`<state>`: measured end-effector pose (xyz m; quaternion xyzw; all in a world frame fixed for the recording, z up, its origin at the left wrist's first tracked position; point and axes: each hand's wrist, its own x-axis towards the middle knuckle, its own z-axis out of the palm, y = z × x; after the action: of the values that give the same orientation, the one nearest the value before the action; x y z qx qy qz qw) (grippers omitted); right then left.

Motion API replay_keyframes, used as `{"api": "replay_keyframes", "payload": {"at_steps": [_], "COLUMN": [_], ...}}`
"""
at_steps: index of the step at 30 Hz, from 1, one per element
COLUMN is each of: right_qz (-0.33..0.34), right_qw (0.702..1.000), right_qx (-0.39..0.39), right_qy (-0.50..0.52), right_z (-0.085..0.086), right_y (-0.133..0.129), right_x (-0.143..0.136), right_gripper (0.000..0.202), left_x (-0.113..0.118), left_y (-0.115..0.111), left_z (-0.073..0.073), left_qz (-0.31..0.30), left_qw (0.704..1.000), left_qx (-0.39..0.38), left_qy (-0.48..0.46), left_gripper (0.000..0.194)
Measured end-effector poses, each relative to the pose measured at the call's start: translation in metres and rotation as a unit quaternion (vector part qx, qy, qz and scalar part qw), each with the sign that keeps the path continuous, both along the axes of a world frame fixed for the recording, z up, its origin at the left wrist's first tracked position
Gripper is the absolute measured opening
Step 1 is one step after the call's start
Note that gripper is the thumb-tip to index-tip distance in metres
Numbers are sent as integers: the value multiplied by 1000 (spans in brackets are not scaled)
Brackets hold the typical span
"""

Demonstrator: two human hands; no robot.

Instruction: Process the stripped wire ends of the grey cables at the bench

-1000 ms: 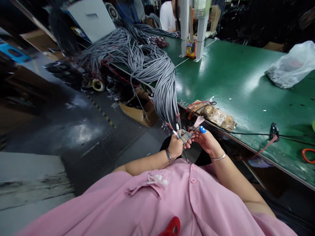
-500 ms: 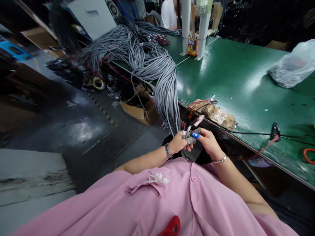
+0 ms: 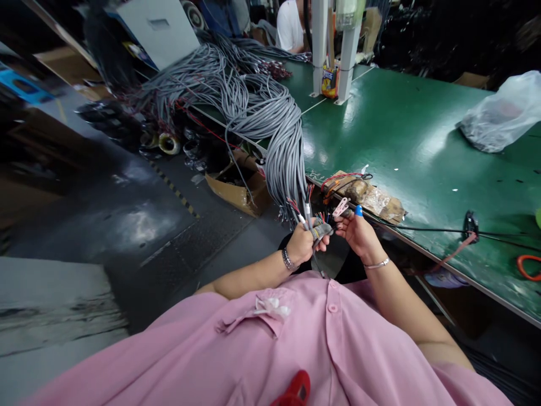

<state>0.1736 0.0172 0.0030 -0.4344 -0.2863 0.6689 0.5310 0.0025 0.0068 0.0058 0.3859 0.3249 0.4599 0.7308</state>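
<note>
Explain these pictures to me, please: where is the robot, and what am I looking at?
There is no robot here: these are a person's own hands, seen by one camera worn on the head, looking forward and down. Every picture comes from it.

The left hand holds a few grey cable ends with thin coloured wires sticking out. The right hand, a blue cover on its thumb, is close beside it. A pink clip is at its fingers; whether they grip it, I cannot tell.

On the green table lie a large bundle of grey cables, partly hanging over the edge, and a plastic bag. Another person is beyond.
</note>
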Motion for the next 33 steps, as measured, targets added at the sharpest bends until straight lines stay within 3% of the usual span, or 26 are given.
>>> {"api": "replay_keyframes", "payload": {"at_steps": [3,6,9,13,17,25,30,33], "right_qz": [-21,-110,-146,-89,-109,-104,-14,40], "right_qw": [996,973,967,993,992,991,995,997], "right_qx": [58,127,139,80,33,19,18,54], "right_qy": [-62,-158,-154,-16,56,82,97,45], "right_z": [1,-2,-5,-2,3,-1,-4,-4], "right_y": [7,9,11,16,22,22,3,-17], "right_x": [-11,-18,-19,-20,-24,-24,-12,-12], "right_gripper": [44,41,46,46,42,43,56,52], "left_x": [2,3,4,8,11,10,2,-1], "left_y": [5,10,14,16,18,15,7,1], "left_z": [7,10,8,4,1,-5,-7,-10], "left_qz": [-15,-28,-41,-56,-59,-56,-31,8], "left_qw": [1000,999,999,998,998,998,999,1000], "left_qx": [-17,-29,-29,-24,-26,-29,-17,-6], "left_qy": [-21,-25,-20,-26,-11,11,6,15], "left_gripper": [32,32,31,30,32,34,33,33]}}
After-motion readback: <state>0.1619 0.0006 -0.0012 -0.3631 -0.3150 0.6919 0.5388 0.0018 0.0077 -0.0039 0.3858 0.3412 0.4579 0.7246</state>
